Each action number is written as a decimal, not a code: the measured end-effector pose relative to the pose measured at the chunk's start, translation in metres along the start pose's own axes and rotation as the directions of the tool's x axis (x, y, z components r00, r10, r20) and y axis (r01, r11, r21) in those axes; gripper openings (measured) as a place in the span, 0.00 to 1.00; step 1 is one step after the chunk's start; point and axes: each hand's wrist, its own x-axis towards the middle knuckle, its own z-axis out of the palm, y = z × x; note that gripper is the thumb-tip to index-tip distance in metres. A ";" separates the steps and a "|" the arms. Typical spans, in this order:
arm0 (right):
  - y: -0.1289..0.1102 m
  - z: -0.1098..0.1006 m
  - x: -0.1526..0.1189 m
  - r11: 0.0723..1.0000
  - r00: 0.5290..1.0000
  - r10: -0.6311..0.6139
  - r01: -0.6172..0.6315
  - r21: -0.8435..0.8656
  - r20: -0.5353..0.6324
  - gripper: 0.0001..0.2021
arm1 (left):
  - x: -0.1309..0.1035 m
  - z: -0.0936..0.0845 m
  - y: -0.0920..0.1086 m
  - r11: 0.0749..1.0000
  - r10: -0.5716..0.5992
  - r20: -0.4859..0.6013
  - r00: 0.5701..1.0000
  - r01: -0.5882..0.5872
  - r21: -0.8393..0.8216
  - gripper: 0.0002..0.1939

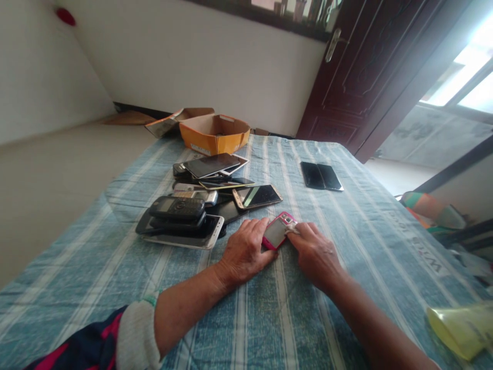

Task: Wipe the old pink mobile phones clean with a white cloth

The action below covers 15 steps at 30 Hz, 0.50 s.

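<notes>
A small pink mobile phone point(276, 234) with a pale screen lies between my hands on the cloth-covered table. My left hand point(247, 246) grips it by its left edge, fingers along the top and thumb below. Pinched in my right hand point(314, 252) is a small whitish cloth point(291, 227), pressed against the phone's keypad end. Just beyond my left hand lies a gold-edged smartphone point(259, 196), screen up. Left of that hand, a black keypad phone point(177, 208) rests on top of a white smartphone point(211, 232).
More old phones point(211, 165) are heaped toward the far left. An open orange cardboard box point(213, 134) stands behind them. Two dark phones point(321, 176) lie side by side at the far right. A yellow plastic wrapper point(462, 329) sits at the near right edge.
</notes>
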 end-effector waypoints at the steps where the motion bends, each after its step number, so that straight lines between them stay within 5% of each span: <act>1: -0.002 0.000 0.000 1.000 1.000 -0.009 0.009 -0.005 0.000 0.10 | 0.000 0.000 0.000 1.000 0.006 -0.004 1.000 -0.006 -0.002 0.28; 8: -0.027 -0.002 -0.006 0.990 0.993 -0.119 0.118 0.078 0.006 0.08 | -0.001 0.002 -0.003 1.000 0.028 -0.030 0.999 -0.028 0.013 0.27; 15: -0.010 -0.003 -0.003 0.995 0.999 -0.049 0.049 0.085 0.001 0.11 | 0.000 0.000 0.000 1.000 0.016 -0.011 1.000 -0.016 0.012 0.28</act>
